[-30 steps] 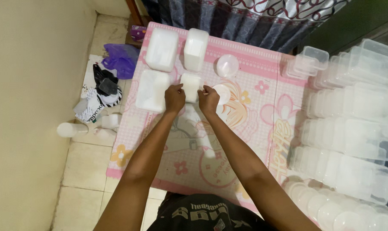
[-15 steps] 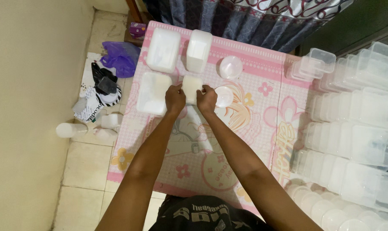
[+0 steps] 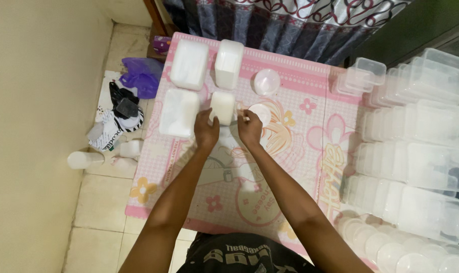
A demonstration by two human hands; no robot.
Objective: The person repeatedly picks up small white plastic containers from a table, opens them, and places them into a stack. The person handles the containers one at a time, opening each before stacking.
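A small stack of white rectangular containers [image 3: 222, 106] stands on the pink patterned mat [image 3: 300, 151]. My left hand [image 3: 205, 131] is just in front of its near left corner, fingertips touching it. Just off the stack's near right corner is my right hand [image 3: 249, 127], fingers loosely curled and holding nothing. A round white lid [image 3: 262, 113] lies right beside that hand.
More white stacks stand on the mat: a square one [image 3: 179, 112], a wide one [image 3: 189, 58], a narrow one [image 3: 227, 63] and a round tub [image 3: 266, 82]. Clear containers [image 3: 416, 151] fill the right side. Bags [image 3: 138, 76] and a white bottle [image 3: 83, 160] lie on the floor at left.
Both hands gripped the small stack's sides before. They have slid back toward me and loosened, and the stack now stands on the mat on its own.
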